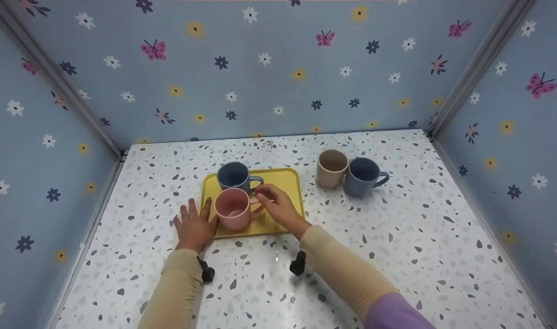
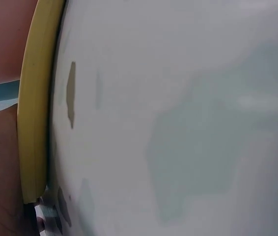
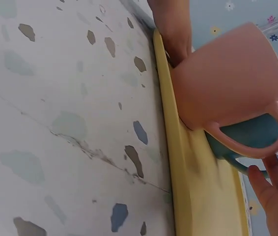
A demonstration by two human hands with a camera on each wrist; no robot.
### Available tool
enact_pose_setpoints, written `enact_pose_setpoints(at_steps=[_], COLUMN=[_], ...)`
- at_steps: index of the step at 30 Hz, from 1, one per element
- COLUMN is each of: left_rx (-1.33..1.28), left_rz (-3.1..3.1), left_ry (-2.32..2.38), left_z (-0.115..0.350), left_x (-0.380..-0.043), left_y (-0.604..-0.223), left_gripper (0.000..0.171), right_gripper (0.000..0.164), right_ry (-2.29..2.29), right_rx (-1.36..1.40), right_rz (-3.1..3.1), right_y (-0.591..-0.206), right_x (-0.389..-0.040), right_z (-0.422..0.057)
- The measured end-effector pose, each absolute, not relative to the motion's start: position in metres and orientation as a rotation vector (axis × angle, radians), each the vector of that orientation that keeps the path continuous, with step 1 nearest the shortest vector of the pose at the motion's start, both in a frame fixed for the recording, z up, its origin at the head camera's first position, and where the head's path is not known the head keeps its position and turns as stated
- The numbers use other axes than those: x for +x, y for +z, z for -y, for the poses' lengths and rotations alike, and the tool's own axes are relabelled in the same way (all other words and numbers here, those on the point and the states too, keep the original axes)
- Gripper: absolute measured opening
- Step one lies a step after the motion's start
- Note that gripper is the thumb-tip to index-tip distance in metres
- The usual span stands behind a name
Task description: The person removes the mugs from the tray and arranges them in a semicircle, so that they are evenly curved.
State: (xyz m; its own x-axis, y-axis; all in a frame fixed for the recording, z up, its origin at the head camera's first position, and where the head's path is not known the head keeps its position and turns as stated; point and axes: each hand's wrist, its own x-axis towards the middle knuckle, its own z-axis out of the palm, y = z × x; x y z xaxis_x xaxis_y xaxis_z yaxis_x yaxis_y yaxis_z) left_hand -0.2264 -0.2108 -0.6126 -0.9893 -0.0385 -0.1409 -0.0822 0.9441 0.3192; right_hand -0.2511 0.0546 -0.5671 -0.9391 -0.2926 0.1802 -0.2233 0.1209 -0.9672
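Observation:
A pink mug [image 1: 233,209] stands at the front left of a yellow tray [image 1: 278,224], its handle turned right. Directly behind it is a blue mug [image 1: 233,173], partly covered by the pink one. My left hand [image 1: 196,227] lies with fingers spread at the tray's left edge, its thumb beside the pink mug. At the pink mug's handle [image 3: 249,149] is my right hand [image 1: 279,208], fingertips right at the handle's outer side and not curled round it in the right wrist view. The left wrist view mostly shows table and the tray rim [image 2: 35,98].
Right of the tray, a beige mug [image 1: 331,171] and a second blue mug [image 1: 361,180] stand close together on the speckled table [image 1: 397,256]. Patterned panels [image 1: 278,68] enclose the table at the back and both sides.

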Motion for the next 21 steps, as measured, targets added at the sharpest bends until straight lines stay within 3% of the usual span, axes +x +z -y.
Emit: enact_pose_setpoints(at_steps=[21], left_rx=[-0.109], left_rz=[-2.955], left_ry=[0.493], left_z=[0.213], left_x=[-0.227], left_y=[-0.612], left_gripper=[0.079], right_gripper=[0.018], right_ry=[-1.983], right_rx=[-0.384], right_rz=[-2.209], right_y=[-0.581], right_x=[-0.240], right_z=[-0.038])
